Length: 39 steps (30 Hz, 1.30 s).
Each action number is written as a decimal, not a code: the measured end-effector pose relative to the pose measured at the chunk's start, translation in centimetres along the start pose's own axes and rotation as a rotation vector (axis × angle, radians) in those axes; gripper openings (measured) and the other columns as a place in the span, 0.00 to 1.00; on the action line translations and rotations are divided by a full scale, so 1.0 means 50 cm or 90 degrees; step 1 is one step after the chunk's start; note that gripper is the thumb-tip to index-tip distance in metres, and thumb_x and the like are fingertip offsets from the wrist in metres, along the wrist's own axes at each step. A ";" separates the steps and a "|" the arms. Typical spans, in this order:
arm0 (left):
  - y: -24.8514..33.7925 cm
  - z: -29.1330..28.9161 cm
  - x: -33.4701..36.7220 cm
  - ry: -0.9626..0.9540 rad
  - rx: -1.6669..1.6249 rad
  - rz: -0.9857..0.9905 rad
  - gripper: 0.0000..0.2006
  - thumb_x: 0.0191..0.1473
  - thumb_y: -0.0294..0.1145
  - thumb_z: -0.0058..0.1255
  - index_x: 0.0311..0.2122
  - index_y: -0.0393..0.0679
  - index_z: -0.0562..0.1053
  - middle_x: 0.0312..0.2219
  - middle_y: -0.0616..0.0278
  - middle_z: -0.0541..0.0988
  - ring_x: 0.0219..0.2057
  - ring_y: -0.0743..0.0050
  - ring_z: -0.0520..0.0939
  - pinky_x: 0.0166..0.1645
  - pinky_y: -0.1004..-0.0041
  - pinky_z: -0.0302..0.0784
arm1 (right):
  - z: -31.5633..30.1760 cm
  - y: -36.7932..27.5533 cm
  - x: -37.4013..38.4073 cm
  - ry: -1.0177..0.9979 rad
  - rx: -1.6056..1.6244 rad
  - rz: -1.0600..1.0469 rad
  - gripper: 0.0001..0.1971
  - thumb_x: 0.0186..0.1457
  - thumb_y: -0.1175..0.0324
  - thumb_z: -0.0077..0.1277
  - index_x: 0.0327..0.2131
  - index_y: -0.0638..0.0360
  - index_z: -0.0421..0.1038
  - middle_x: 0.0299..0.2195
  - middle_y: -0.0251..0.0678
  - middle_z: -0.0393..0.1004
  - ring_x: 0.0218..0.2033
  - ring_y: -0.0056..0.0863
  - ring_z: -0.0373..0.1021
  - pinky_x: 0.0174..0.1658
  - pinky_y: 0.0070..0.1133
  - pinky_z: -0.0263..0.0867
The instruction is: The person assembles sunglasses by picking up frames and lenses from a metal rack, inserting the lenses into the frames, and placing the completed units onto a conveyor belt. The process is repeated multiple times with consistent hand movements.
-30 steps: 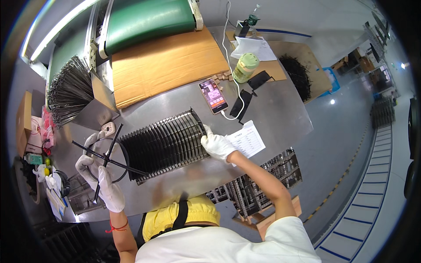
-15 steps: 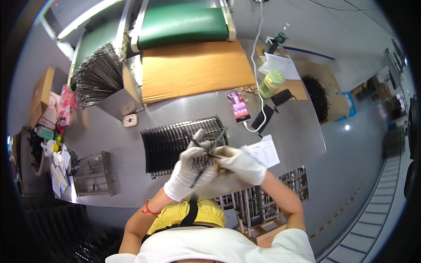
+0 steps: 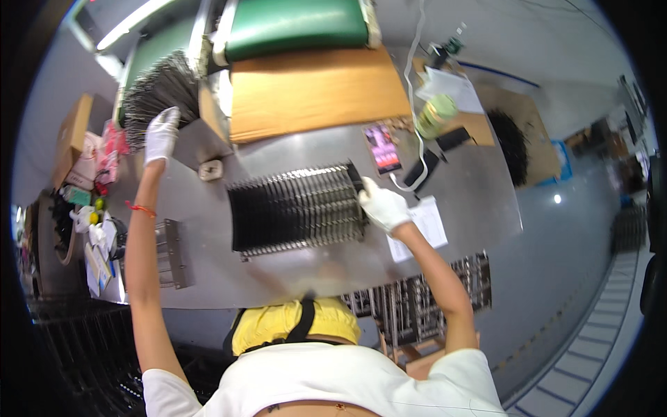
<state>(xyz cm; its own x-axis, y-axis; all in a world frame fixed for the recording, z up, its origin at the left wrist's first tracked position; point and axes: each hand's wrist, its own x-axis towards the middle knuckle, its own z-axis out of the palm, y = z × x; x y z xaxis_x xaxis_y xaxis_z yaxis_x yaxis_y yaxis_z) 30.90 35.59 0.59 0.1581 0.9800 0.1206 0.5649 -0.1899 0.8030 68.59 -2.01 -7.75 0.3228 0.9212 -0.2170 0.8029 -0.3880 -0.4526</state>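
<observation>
My left hand (image 3: 162, 135), in a white glove, reaches to the front of a dense bundle of thin dark metal strips (image 3: 154, 87) standing in a metal bin (image 3: 198, 144). Its fingers are drawn together at the strips; what lies between them is too small to make out. My right hand (image 3: 384, 205), also gloved, is closed on a black strip at the right end of a slotted metal rack (image 3: 299, 208). The rack lies on the grey table, with many black strips side by side in it. The right fingertips are partly hidden there.
An empty metal frame (image 3: 170, 254) lies left. A phone (image 3: 383, 149), white cable (image 3: 419, 174), green-lidded cup (image 3: 436, 115) and paper sheet (image 3: 429, 222) are right. Cardboard (image 3: 316, 90) lies before the green conveyor (image 3: 299, 28). A small pale box (image 3: 210, 169) sits beside the bin.
My hands have parted from above the rack, where they held crossed dark strips together. The left went far left to the bundle; the right moved to the rack's right end.
</observation>
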 end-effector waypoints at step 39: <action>-0.195 -0.022 -0.690 0.430 -0.487 -0.160 0.15 0.70 0.38 0.33 0.33 0.41 0.66 0.23 0.64 0.70 0.18 0.80 0.72 0.22 0.79 0.67 | 0.248 0.179 -0.051 0.037 0.097 0.014 0.13 0.56 0.64 0.56 0.37 0.66 0.74 0.24 0.36 0.76 0.24 0.25 0.70 0.30 0.26 0.66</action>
<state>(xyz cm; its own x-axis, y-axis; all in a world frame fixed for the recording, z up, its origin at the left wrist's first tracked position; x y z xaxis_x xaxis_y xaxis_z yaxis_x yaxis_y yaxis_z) 19.05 3.71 -10.74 -0.5109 0.8596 0.0107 -0.1801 -0.1191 0.9764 68.71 -8.16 -21.99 0.3710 0.9111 -0.1797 0.7120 -0.4033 -0.5748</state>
